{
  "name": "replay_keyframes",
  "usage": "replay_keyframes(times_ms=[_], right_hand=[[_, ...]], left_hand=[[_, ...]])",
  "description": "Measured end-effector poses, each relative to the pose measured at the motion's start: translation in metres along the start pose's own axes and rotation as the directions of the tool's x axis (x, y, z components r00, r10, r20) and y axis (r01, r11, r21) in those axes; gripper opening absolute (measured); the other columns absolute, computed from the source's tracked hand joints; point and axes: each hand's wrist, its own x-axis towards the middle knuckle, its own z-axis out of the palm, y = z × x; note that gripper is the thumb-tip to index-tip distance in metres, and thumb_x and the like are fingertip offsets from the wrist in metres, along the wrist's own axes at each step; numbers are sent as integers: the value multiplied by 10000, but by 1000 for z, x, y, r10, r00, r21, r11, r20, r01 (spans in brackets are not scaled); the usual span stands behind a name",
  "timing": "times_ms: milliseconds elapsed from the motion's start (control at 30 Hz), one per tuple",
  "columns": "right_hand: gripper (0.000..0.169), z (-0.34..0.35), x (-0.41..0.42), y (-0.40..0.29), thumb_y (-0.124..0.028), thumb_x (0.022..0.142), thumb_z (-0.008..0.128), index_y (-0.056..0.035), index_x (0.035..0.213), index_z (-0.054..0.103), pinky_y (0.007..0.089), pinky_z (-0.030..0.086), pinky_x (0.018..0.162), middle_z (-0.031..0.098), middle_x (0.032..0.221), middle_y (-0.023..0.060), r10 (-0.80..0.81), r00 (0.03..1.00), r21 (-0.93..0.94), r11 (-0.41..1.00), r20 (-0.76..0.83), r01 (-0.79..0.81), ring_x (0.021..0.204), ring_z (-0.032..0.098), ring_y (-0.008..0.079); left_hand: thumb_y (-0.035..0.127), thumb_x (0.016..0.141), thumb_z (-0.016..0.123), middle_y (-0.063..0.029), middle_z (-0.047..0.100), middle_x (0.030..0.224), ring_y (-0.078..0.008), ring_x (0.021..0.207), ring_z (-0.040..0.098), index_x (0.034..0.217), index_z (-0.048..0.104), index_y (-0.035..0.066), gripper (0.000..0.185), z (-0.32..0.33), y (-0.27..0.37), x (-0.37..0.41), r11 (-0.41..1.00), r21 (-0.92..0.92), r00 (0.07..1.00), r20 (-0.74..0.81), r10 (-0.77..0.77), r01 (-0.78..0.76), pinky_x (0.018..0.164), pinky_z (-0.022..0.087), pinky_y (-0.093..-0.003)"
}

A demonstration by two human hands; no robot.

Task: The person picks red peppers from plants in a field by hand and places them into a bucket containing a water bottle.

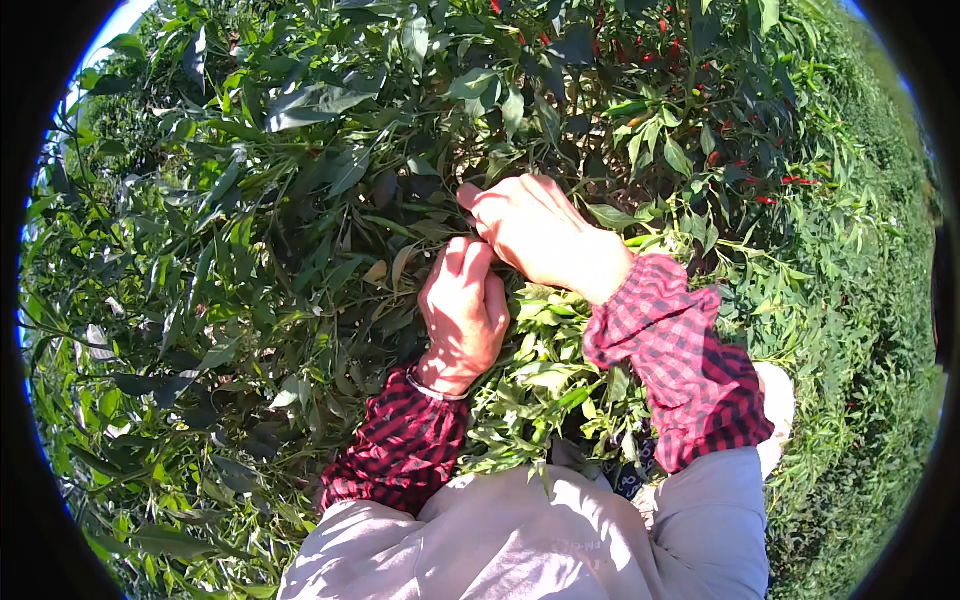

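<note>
My right hand [538, 229] is bent over the middle of a chili pepper plant [322, 180], with its fingers curled down among the stems. Just below and to its left is my left hand [466, 311], knuckles up and fingertips tucked under. The two hands nearly touch. Whatever lies between the fingertips is hidden by the hands. Thin stems and a dry, yellowed leaf [401, 264] are close to the left fingers. Leafy green sprigs [551, 367] fill the space between my forearms, with a green chili [574, 398] among them.
Red chilies [765, 200] hang in the foliage at the upper right. Dense leaves surround both arms. My lap in pale trousers [705, 517] is at the bottom, and a white object [776, 409] sits beside my right sleeve [690, 367]. Green rows continue at the right.
</note>
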Motion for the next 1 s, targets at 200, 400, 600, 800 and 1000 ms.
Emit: replay_keyframes(times_ms=[200, 400, 600, 800, 1000], right_hand=[[190, 9, -7, 1, -97, 838, 559, -33, 1011, 601, 370, 408, 585, 564, 689, 101, -89, 992, -62, 995, -91, 83, 664, 557, 273], [135, -33, -20, -7, -186, 934, 522, -58, 894, 535, 172, 256, 412, 402, 628, -74, 667, 744, 830, 428, -24, -357, 497, 341, 2], [220, -36, -32, -9, -220, 933, 544, -43, 812, 493, 250, 292, 400, 413, 564, -10, 556, 828, 631, 620, 66, -466, 467, 390, 73], [124, 6, -14, 0, -112, 844, 564, -8, 850, 496, 435, 398, 478, 521, 582, 173, 186, 983, -6, 983, 4, -186, 554, 539, 390], [140, 3, -13, 13, -137, 861, 572, -28, 792, 521, 316, 401, 515, 493, 573, 63, 404, 915, 507, 788, 4, -349, 530, 482, 169]], left_hand=[[-54, 679, 519, -127, 526, 846, -328, 761, 554, 859, 550, 42, 206, -3, 4, 3, 1000, 4, 999, 19, -26, 26, 667, 478, -404], [-117, 681, 469, -154, 545, 811, -329, 708, 559, 851, 561, -6, 223, -3, 1, 0, 999, -26, 1000, -11, 28, -28, 645, 476, -365], [-102, 653, 514, -133, 549, 848, -327, 751, 565, 846, 565, 20, 233, -1, -4, -1, 995, -77, 998, -23, 61, -62, 664, 483, -386], [-82, 643, 531, -130, 561, 872, -328, 791, 569, 854, 571, 21, 238, -1, 1, -4, 998, -41, 999, 23, 47, -46, 715, 484, -382], [-92, 663, 504, -151, 564, 851, -332, 775, 588, 845, 569, 12, 219, -4, 3, 2, 998, -61, 999, -25, 33, -35, 689, 502, -377]])
